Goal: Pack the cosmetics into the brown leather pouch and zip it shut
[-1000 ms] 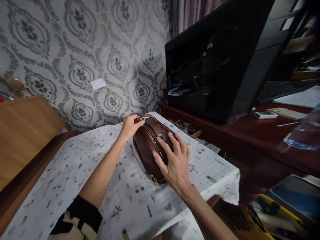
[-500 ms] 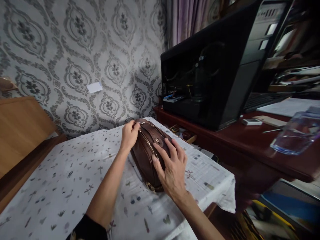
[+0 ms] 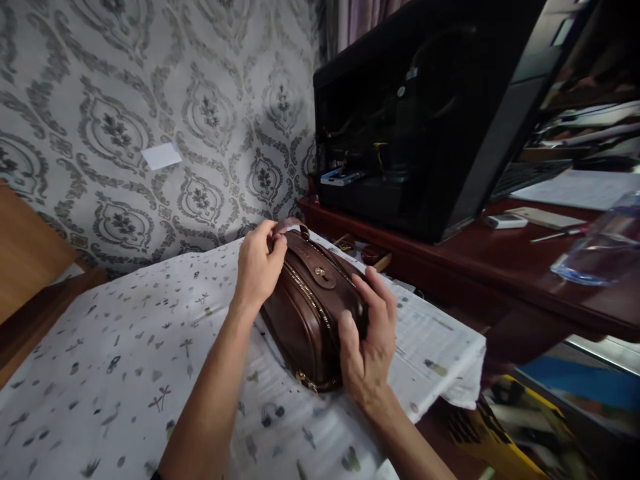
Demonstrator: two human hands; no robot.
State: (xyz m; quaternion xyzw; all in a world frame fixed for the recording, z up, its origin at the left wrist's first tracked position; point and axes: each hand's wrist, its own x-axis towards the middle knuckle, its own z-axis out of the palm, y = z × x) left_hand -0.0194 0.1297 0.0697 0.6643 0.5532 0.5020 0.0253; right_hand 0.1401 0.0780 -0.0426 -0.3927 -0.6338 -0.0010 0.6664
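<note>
A brown leather bag [image 3: 313, 313] with gold zips rests on a white patterned cloth. On its top is a flap with a round gold stud [image 3: 319, 272], and a small handle loop [image 3: 291, 224] rises at the far end. My left hand [image 3: 260, 263] is closed on the bag's far end beside this loop, thumb and fingers pressed together; its fingertips are partly hidden. My right hand [image 3: 370, 340] is curved beside the near right end of the bag, fingers apart and holding nothing. Whether its fingertips touch the leather I cannot tell.
A black computer case [image 3: 410, 133] stands on the dark red desk [image 3: 450, 280] to the right. A clear plastic container [image 3: 600, 250] and a small white box [image 3: 506, 221] are on that desk. The cloth-covered table [image 3: 150, 333] ends at the right. A wooden board [image 3: 30, 253] stands left.
My right hand has come off the bag's top and moved right, to its side. The handle loop now stands up by my left hand. The camera view has shifted.
</note>
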